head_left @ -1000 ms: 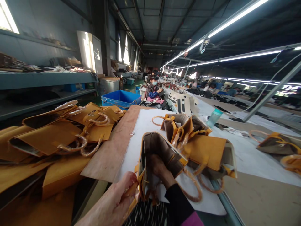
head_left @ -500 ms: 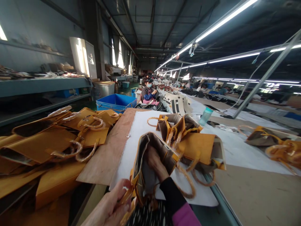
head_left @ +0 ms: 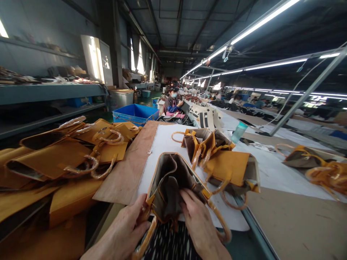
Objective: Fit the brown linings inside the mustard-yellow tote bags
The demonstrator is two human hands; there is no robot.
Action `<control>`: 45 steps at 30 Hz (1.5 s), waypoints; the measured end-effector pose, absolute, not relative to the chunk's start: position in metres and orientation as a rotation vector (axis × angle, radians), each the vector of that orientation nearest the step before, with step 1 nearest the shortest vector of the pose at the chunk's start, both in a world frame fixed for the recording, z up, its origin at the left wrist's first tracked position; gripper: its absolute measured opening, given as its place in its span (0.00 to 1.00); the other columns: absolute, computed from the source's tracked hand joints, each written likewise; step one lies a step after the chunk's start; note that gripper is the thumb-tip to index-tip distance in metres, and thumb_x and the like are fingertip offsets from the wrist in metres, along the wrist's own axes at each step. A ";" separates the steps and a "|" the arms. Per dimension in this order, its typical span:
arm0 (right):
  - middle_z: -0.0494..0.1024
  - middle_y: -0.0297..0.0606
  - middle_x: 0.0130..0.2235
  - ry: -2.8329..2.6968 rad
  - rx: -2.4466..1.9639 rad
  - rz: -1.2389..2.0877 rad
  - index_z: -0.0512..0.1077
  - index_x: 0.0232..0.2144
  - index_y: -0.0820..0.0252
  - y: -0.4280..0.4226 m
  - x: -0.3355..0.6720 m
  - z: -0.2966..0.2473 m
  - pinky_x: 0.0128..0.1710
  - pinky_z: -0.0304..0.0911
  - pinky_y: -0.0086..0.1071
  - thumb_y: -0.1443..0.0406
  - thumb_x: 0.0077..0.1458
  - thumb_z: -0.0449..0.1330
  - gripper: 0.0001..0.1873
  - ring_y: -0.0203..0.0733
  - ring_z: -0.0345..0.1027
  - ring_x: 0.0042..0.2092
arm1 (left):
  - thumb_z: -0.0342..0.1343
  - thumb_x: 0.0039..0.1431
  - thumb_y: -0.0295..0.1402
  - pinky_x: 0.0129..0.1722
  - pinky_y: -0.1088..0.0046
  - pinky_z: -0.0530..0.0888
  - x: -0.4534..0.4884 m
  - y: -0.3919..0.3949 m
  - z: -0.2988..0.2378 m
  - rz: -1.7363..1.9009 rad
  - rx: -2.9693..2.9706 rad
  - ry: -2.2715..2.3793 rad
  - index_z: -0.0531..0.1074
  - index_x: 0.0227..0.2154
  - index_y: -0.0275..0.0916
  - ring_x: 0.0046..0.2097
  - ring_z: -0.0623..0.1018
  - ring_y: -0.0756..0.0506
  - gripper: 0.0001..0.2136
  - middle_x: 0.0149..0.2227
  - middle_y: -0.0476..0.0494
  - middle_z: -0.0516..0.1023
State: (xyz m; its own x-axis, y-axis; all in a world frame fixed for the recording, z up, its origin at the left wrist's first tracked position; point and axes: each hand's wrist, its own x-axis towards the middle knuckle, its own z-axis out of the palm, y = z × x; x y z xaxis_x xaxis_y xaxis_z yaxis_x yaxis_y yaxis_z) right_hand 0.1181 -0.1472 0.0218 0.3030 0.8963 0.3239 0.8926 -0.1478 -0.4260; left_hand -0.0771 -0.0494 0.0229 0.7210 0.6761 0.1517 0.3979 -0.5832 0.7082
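Observation:
A mustard-yellow handbag (head_left: 162,177) stands mouth up in front of me, its grey-brown lining and inner divider showing. My left hand (head_left: 132,220) pinches the bag's near left edge, beside a plastic-wrapped handle (head_left: 148,238). On the other side, my right hand (head_left: 196,216) is at the near right edge; its bent fingers reach over into the mouth and hold the lining. Those fingertips are partly hidden by the lining. A second wrapped handle (head_left: 221,220) hangs past my right wrist.
More yellow bags (head_left: 227,166) sit just beyond, on white paper (head_left: 162,141). A heap of yellow bags (head_left: 56,159) lies left, beside a brown board (head_left: 130,169). A teal-lidded bottle (head_left: 239,131), a blue bin (head_left: 135,113) and a seated person (head_left: 173,103) are farther off.
My right hand has come up from deep inside the bag to its near right edge. The left hand keeps its hold, and the bag's mouth has turned a little.

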 end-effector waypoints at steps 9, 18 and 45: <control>0.73 0.51 0.47 -1.183 -2.219 -0.537 0.60 0.53 0.65 -0.165 0.155 0.020 0.43 0.62 0.42 0.56 0.57 0.49 0.25 0.52 0.67 0.47 | 0.44 0.59 0.31 0.25 0.74 0.61 -0.073 -0.054 0.077 0.377 2.791 0.994 0.66 0.29 0.39 0.24 0.71 0.48 0.08 0.23 0.49 0.71; 0.77 0.36 0.30 -1.330 -2.082 0.226 0.71 0.32 0.58 -0.143 0.194 0.066 0.37 0.60 0.33 0.58 0.52 0.52 0.12 0.44 0.68 0.35 | 0.49 0.57 0.24 0.46 0.73 0.65 0.038 -0.003 0.142 0.604 2.885 -0.194 0.70 0.33 0.36 0.43 0.70 0.47 0.06 0.37 0.45 0.73; 0.76 0.38 0.31 -1.116 -2.408 0.028 0.66 0.37 0.57 -0.113 0.220 0.044 0.31 0.55 0.32 0.61 0.55 0.50 0.09 0.46 0.70 0.37 | 0.49 0.55 0.26 0.42 0.64 0.64 0.088 0.011 0.103 0.490 3.211 -0.176 0.69 0.28 0.35 0.43 0.66 0.41 0.04 0.40 0.40 0.70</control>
